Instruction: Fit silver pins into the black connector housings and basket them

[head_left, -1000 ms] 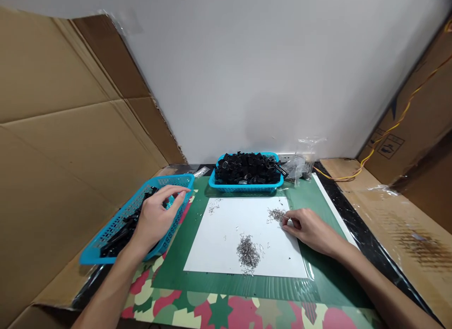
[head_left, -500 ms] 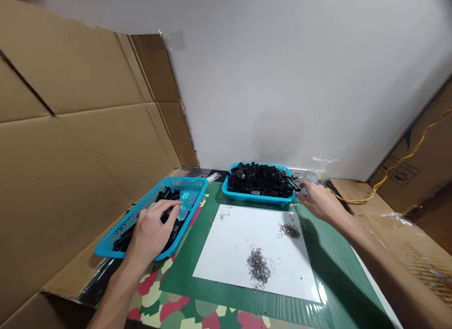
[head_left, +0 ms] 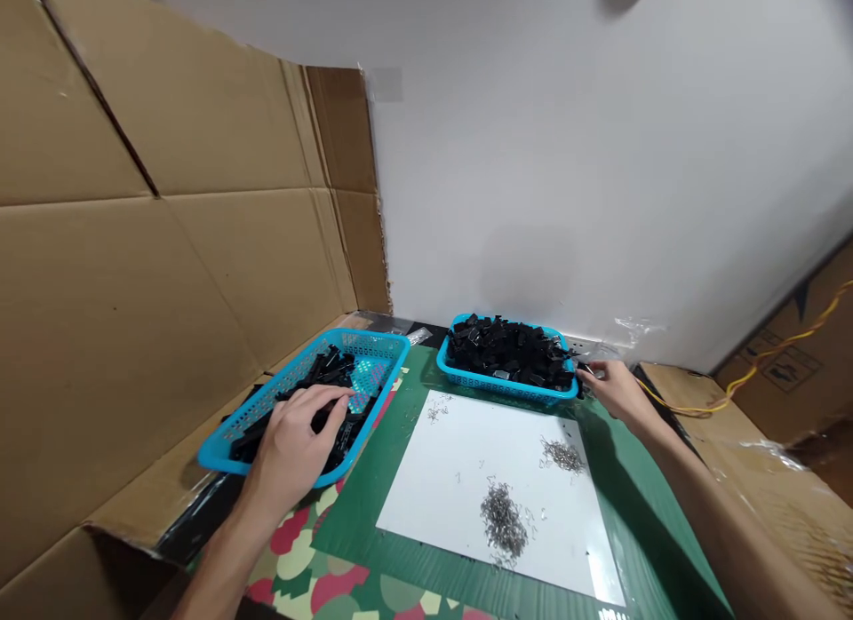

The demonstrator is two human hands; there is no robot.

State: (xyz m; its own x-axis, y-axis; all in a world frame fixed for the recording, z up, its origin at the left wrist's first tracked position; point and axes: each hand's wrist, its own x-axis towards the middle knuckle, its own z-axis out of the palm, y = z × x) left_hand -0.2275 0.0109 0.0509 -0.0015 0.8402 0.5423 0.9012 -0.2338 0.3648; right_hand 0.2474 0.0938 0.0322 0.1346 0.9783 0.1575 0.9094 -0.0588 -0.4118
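Observation:
My left hand (head_left: pixel 298 438) lies inside the left blue basket (head_left: pixel 257 416), fingers curled down onto the black plastic parts (head_left: pixel 330 369) there; what it grips is hidden. My right hand (head_left: pixel 614 391) reaches to the right end of the far blue basket (head_left: pixel 497 385), which is heaped with black parts (head_left: pixel 507 351). Its fingertips are pinched together at the basket's corner, on something too small to name. A white sheet (head_left: pixel 480 465) lies between my hands with small piles of thin metal springs (head_left: pixel 503 522) on it.
Cardboard panels (head_left: pixel 133 265) wall in the left side, and a white wall stands behind. A green mat (head_left: pixel 370 504) covers the table over a camouflage cloth. A clear plastic bag (head_left: pixel 609 349) sits behind my right hand. A yellow cable (head_left: pixel 746 385) and cardboard lie at the right.
My right hand left the springs on the white sheet and reached up to the far basket's right corner. My left hand slid deeper into the left basket. The view swung left.

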